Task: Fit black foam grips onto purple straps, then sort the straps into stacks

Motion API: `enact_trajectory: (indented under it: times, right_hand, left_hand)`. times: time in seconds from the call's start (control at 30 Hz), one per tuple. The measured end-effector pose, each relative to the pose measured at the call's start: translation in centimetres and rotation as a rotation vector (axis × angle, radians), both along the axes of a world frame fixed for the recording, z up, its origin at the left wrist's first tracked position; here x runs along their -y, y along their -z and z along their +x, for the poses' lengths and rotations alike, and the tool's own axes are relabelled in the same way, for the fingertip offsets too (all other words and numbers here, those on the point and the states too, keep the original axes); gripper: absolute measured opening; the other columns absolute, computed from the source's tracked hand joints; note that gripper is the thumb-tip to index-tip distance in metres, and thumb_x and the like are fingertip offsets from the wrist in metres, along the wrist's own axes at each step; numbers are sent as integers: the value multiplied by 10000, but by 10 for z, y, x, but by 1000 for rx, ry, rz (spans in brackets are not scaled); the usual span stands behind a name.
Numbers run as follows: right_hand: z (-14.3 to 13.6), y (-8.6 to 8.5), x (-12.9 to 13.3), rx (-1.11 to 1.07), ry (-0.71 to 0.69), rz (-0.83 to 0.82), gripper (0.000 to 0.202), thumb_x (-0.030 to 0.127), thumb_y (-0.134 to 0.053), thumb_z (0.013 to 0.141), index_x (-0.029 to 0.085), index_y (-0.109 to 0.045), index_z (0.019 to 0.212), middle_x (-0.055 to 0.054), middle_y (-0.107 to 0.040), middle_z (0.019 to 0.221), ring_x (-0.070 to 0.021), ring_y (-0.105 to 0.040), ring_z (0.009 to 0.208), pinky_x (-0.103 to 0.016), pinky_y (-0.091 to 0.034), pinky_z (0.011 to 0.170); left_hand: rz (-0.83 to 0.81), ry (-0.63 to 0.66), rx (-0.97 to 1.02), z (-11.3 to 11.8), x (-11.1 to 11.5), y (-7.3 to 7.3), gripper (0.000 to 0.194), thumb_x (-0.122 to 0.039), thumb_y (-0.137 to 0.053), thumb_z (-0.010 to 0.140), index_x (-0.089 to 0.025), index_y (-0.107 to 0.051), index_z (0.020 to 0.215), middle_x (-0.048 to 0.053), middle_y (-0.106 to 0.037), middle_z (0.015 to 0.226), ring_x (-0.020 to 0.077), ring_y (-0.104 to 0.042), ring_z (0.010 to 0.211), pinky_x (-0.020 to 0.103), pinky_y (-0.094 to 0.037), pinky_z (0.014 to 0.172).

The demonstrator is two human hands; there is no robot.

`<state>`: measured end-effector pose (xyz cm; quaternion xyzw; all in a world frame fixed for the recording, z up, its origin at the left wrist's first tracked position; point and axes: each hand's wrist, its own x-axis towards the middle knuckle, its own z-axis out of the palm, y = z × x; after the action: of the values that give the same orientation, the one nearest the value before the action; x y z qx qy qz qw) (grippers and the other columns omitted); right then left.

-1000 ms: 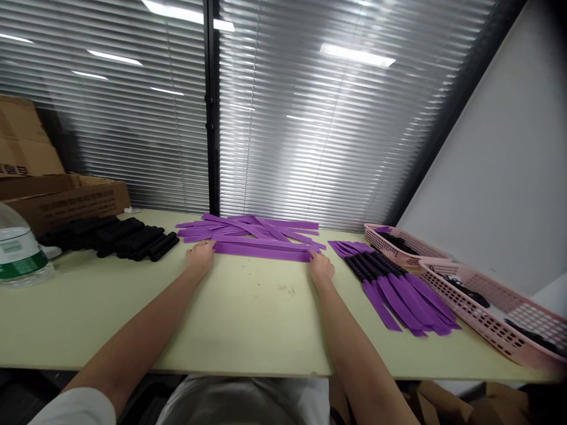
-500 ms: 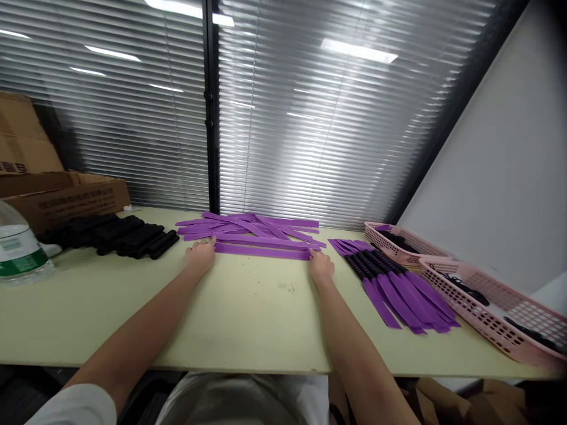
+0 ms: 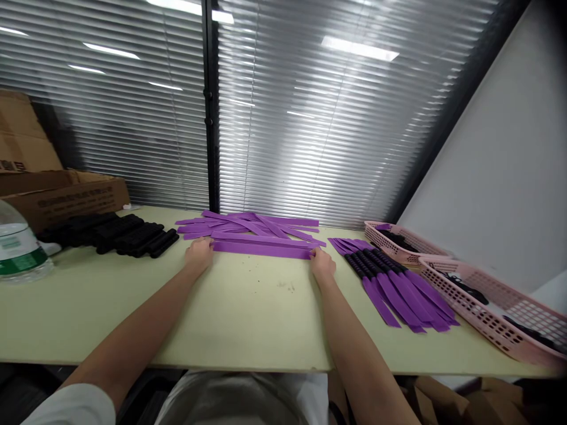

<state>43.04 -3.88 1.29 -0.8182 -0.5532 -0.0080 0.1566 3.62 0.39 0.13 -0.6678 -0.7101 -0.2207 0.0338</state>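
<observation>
I set my dial on the tabletop (image 3: 261, 319) between the forearms, with 12 toward the blinds (image 3: 283, 147). At 3 o'clock I have the near pink basket (image 3: 463, 313) with slim black pieces (image 3: 467, 290) inside; just beyond, between 2 and 3, the far pink basket (image 3: 390, 249) holds a black heap (image 3: 398, 242) and a purple scrap (image 3: 383, 227). At 10 sits a cardboard box (image 3: 84, 198); I cannot see its bottom. A labelled bottle (image 3: 22, 254) stands at 9.

My count: two baskets, one box, one bottle, one purple strip (image 3: 261, 250) in the hands. Overlap defeats me on the strip pile (image 3: 252, 224) at 12, the black-wrapped purple strips (image 3: 403, 295) at 3 and the black tubes (image 3: 115, 233) between 9 and 10.

The held strip runs crosswise at 12, just on the near side of the pile. I read the left hand (image 3: 199, 254), at 10, as pinched closed on its left end, and the right hand (image 3: 322, 265), at 2, likewise on its right end; some fingertips are hidden.

The near edge (image 3: 248, 370) crosses at 6. Between it and the strip I see plain tabletop with a few specks (image 3: 286, 287). The right hand's outer side is tight, the wrapped strips lying near; the left has more room before the tubes.
</observation>
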Motion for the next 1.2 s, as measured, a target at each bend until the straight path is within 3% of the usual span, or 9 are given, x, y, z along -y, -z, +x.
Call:
enact_trajectory:
  times: [0.23, 0.43, 0.63, 0.8, 0.93, 1.03, 1.13, 1.2]
  right_hand:
    - [3, -4, 1, -44, 40, -10, 344, 244, -357, 939, 314, -621, 1148, -55, -662, 1112, -240, -593, 1037, -363, -425, 831]
    - [4, -21, 4, -71, 95, -38, 394, 256, -310, 935, 308, -589, 1209, -65, -649, 1146, -227, -615, 1021, -336, -444, 801]
    - [2, -26, 5, -12, 80, -144, 309, 268, -488, 834, 219, -643, 1097, -111, -660, 1098, -281, -612, 1035, -452, -378, 920]
    - [-4, -23, 8, 63, 71, -159, 410, 246, -568, 757, 166, -604, 1157, -144, -633, 1130, -310, -582, 1065, -499, -330, 949]
    - [-13, -18, 8, 131, 47, -88, 495, 326, -451, 863, 171, -480, 1332, -179, -481, 1360, -347, -450, 1226, -563, -258, 1006]
    - [-18, -8, 6, 123, -6, -67, 597, 481, -275, 936, 226, -287, 1475, -132, -234, 1545, -367, -246, 1375, -632, -86, 1074]
    - [-17, 3, 4, 65, -60, -142, 722, 650, -159, 906, 300, -34, 1524, -42, 38, 1598, -362, 1, 1441, -636, 39, 1090]
    - [-14, 8, 3, 33, -75, -187, 777, 721, -119, 869, 322, 53, 1513, -28, 108, 1590, -359, 59, 1441, -632, 74, 1089]
  left_hand:
    - [-6, -16, 35, 0, 2, -4, 336, -275, -370, 920, -217, -631, 1123, 121, -652, 1128, 288, -601, 1028, 399, -475, 827]
    - [56, -34, 1, 6, 9, -12, 390, -256, -310, 913, -146, -608, 1139, 170, -644, 1103, 326, -589, 1014, 454, -448, 820]
    - [81, 37, -125, 4, 14, -18, 350, -315, -416, 836, -143, -701, 947, 163, -643, 1087, 349, -543, 1046, 488, -391, 876]
    - [57, 26, -196, 2, 13, -13, 459, -368, -508, 744, -138, -623, 1124, 169, -608, 1140, 360, -515, 1067, 510, -383, 873]
    - [69, -9, -168, 3, 12, -10, 467, -331, -491, 767, -144, -559, 1190, 169, -588, 1157, 346, -515, 1062, 491, -396, 852]
    - [137, -78, -146, 3, 12, -7, 405, -285, -468, 795, -126, -576, 1152, 191, -574, 1141, 353, -511, 1059, 486, -388, 851]
    - [219, -193, -125, -4, 13, -2, 392, -248, -447, 807, -77, -585, 1132, 235, -554, 1148, 392, -484, 1089, 512, -375, 844]
    - [247, -274, -113, -11, 13, 1, 413, -247, -428, 822, -55, -569, 1160, 267, -525, 1208, 425, -455, 1127, 537, -370, 840]
